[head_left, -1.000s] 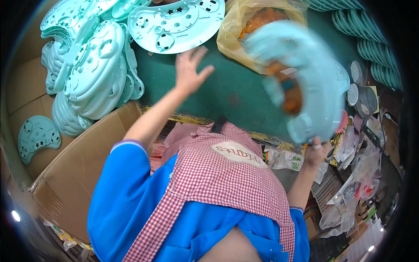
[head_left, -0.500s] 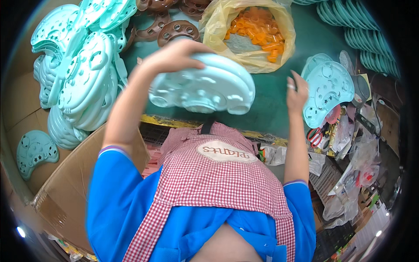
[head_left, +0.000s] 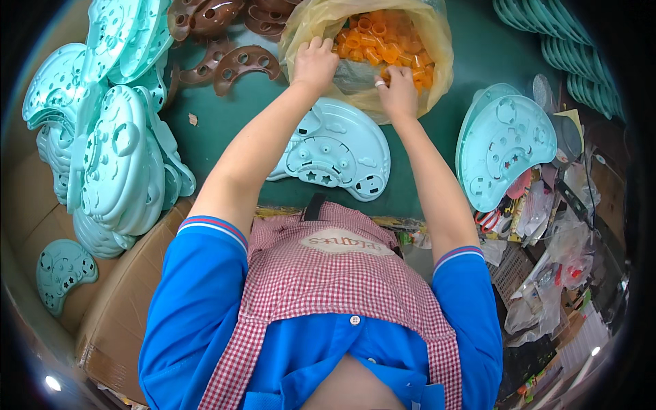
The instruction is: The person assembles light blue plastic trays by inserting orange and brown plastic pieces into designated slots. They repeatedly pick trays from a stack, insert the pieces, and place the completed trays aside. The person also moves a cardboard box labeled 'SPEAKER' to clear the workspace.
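Observation:
A pale teal molded plastic panel [head_left: 342, 152], curved with cutouts, lies flat on the green table in front of me. Beyond it stands an open yellow plastic bag [head_left: 434, 82] with many small orange plastic cups [head_left: 391, 52] inside. My left hand [head_left: 316, 65] is at the bag's left rim, its fingers bent over the yellow film and closed on it. At the front of the opening, my right hand [head_left: 399, 94] reaches in among the orange pieces. Its thumb and fingers are pinched together at an orange cup, partly hidden by the hand.
Teal panels [head_left: 113, 157] are heaped at left above a cardboard box [head_left: 130, 294]. Brown plastic pieces [head_left: 246, 67] lie at the far left of the table [head_left: 225, 147]. Two stacked teal panels [head_left: 509, 140] rest at right, near clutter and clear plastic bags [head_left: 547, 294]. Teal rows [head_left: 547, 31] stand behind.
The teal panel my left hand was holding up now lies on the table, let go. Both hands have moved away from me to the yellow bag, the right one leftward into its opening.

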The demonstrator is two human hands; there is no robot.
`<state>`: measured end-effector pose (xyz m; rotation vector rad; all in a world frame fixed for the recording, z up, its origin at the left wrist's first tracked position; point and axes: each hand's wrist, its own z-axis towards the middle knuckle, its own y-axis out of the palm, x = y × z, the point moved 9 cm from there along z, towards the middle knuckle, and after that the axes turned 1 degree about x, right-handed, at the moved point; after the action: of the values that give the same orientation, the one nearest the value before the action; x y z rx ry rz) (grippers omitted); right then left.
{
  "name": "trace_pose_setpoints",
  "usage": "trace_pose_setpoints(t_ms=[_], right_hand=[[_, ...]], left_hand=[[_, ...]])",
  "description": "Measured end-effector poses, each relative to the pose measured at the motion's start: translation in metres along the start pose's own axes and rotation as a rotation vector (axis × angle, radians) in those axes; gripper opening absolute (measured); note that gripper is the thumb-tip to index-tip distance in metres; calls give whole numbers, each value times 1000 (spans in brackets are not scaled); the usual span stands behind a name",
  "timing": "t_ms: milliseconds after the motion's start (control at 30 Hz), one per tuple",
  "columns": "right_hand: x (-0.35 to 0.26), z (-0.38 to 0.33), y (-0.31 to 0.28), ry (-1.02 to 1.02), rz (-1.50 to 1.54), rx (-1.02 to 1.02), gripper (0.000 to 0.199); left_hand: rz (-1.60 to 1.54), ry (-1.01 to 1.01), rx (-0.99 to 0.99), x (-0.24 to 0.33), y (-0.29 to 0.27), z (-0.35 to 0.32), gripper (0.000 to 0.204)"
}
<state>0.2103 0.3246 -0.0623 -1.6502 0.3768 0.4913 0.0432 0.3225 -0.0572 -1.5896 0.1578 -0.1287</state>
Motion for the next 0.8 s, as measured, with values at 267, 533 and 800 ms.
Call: trace_pose_setpoints(t_ms=[267, 533, 800], right_hand=[[-16, -174, 13, -268, 180, -258, 38], [-38, -189, 27, -332, 41, -180, 24], [-19, -176, 50, -63, 20, -405, 32]], left_hand=[[-585, 14, -144, 11, -28, -150, 25], [-470, -23, -226, 11, 11, -201, 36], [-543, 80, -135, 12, 1, -193, 28]])
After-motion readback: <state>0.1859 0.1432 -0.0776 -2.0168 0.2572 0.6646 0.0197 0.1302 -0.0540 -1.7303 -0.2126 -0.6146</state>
